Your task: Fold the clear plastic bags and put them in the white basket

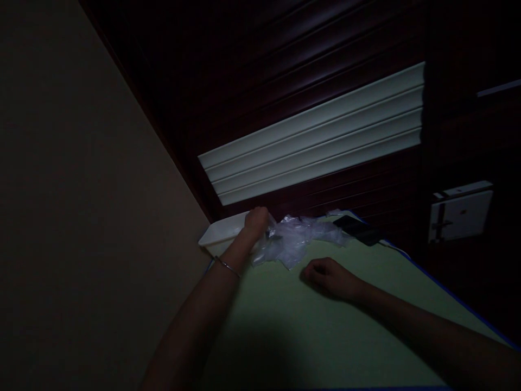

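My left hand (256,221), with a thin bracelet on its wrist, reaches to the far end of the table. Its fingers are closed at the right end of a long white tray (222,230). What they hold, if anything, is hidden by the hand and the dim light. Right beside it lies a heap of clear plastic bags (291,241), crumpled and overlapping. My right hand (331,277) rests on the table top nearer to me, fingers curled in loosely, with nothing visible in them. It is apart from the bags.
Behind the bags, a black phone-like slab (358,229) with a white cable (393,247) lies near the right edge of the pale green table (280,320). A dark slatted panel with a light band (317,136) rises behind. A plain wall (101,190) borders the left.
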Available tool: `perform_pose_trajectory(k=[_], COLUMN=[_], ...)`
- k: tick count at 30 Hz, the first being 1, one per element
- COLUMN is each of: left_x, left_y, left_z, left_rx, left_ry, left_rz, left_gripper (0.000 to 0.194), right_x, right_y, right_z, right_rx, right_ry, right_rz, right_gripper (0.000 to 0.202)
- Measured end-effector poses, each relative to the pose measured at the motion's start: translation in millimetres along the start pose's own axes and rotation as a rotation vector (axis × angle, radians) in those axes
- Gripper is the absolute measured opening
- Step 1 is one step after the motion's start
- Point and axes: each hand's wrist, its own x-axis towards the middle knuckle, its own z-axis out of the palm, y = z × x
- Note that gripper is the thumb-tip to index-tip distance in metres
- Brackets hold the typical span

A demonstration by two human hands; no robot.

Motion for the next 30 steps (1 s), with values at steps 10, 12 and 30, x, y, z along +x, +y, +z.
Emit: perform_pose_trajectory(k=[10, 12, 30], left_x=[-1, -14, -90], left_y=[-21, -12, 50], left_z=[-33.1, -17.0, 90.0], left_rx=[-0.607, -0.832, -1.596], left_ry=[0.302, 0.334, 0.106], left_rz=[0.143, 0.144, 0.024], left_gripper=[0.039, 0.038, 0.037], right_x=[7, 10, 37], right_y=[7, 7, -7], right_z=[0, -2, -31], right_rx=[0.284, 0.393, 0.354], right_ry=[0.035, 0.137, 0.521], right_rz=[0.115, 0.121, 0.169], right_gripper=[0.036, 0.035, 0.024])
